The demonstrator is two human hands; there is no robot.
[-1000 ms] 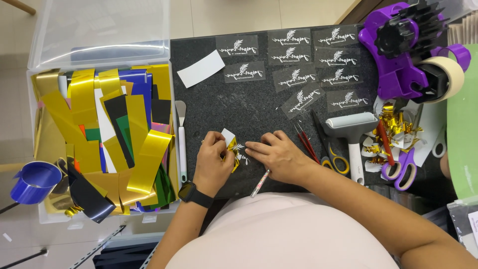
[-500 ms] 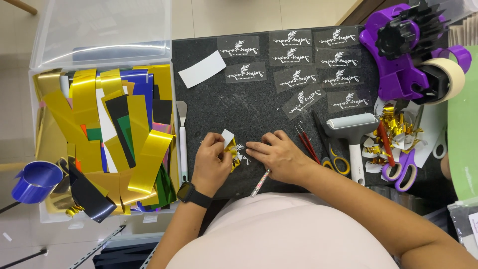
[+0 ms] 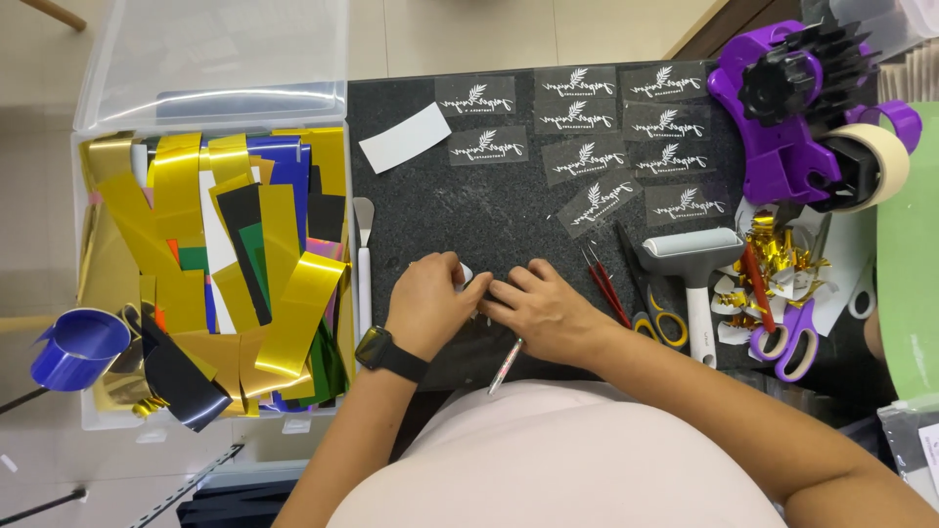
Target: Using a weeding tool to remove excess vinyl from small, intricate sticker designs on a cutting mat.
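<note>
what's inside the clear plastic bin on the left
The bin holds a heap of foil strips, mostly gold, some blue, black, green and white. Whatever lies beneath the heap is covered.

Bright, even overhead light, soft shadows; glare streak on clear plastic bin lid point(image 3: 210, 93), shiny gold foil strips point(image 3: 293, 303); sharp focus.

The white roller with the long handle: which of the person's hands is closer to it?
The right hand: the white roller lies just beyond it on the dark mat. The left hand, with the watch, is further off, on the right hand's other side.
</note>
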